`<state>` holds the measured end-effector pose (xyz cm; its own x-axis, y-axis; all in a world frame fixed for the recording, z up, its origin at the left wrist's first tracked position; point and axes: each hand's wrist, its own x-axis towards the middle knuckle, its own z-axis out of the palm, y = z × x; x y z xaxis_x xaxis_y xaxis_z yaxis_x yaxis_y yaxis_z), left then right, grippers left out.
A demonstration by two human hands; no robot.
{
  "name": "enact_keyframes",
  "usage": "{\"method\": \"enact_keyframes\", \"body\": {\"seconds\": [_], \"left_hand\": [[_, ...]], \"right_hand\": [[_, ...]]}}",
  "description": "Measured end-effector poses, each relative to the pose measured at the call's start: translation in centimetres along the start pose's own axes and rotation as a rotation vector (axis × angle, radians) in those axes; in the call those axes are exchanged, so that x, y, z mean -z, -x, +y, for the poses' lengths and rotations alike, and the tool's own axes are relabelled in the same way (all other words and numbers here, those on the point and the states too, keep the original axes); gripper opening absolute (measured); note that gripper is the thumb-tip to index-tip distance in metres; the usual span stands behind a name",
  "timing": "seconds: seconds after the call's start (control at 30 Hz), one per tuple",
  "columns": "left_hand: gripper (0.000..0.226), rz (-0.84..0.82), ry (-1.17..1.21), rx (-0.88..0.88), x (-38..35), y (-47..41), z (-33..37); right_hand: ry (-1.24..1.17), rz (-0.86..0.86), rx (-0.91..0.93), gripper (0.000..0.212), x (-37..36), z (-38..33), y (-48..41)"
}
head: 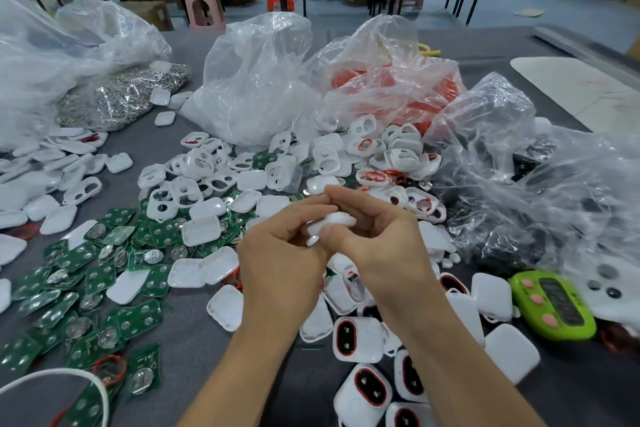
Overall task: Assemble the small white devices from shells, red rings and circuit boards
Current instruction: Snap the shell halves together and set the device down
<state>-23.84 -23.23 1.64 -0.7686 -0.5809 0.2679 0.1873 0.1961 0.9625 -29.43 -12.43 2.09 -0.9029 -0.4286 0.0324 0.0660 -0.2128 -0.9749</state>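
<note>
One shell [334,221] sits pinched between the left hand [281,253] and right hand [375,239], both curled round it; I'd line its edges up squarely before squeezing harder

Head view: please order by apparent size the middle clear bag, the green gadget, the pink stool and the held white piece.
Largest to smallest:
middle clear bag
green gadget
pink stool, though it stands far away
held white piece, partly hidden, so unsure

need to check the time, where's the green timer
The green timer lies at the head view's right, just right of a white shell, below the clear bag.
</note>
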Motion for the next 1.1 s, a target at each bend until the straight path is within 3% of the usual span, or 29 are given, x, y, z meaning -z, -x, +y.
{"method": "enact_keyframes", "body": {"seconds": [0.1, 0.17, 0.23, 0.3, 0.4, 0.5, 0.6, 0.8, 1.1], "left_hand": [[0.044, 0.101, -0.097, -0.014, -0.2, 0.2, -0.5], [0.043, 0.173, -0.178, -0.047, -0.4, 0.4, -0.8], [0.05, 0.188, -0.213, -0.099, -0.5, 0.6, -0.8], [0.058, 0.145, -0.215, -0.111, -0.4, 0.5, -0.7], [0.054, -0.002, -0.068, -0.027, -0.2, 0.1, -0.3], [0.046, 0.035, 0.191, 0.136, 0.1, -0.3, 0.2], [0.037, 0.008, 0.199, 0.196, 0.5, -0.7, 0.4], [0.021, 0.079, 0.073, 0.223, 0.7, -0.7, 0.0], [0.026, 0.119, -0.045, 0.113, 0.7, -0.3, -0.8]], "right_hand": [[-0.013, 0.104, -0.062, 0.046, -0.5, 0.4, 0.0], [-0.033, 0.075, -0.114, 0.03, -1.0, 0.6, 0.1], [-0.097, 0.03, -0.128, 0.021, -1.7, 1.0, 0.4], [-0.194, 0.07, -0.148, 0.028, -2.2, 1.4, 0.2], [-0.356, 0.099, -0.19, 0.03, -1.7, 1.0, -0.4], [-0.376, -0.018, -0.238, 0.03, 0.0, 0.1, -0.8], [-0.391, -0.085, -0.273, 0.029, 0.9, -0.1, -1.1], [0.005, -0.002, -0.069, 0.021, 0.9, 0.6, -0.9], [0.419, 0.007, 0.183, 0.034, 0.0, 1.0, -0.2]]}}
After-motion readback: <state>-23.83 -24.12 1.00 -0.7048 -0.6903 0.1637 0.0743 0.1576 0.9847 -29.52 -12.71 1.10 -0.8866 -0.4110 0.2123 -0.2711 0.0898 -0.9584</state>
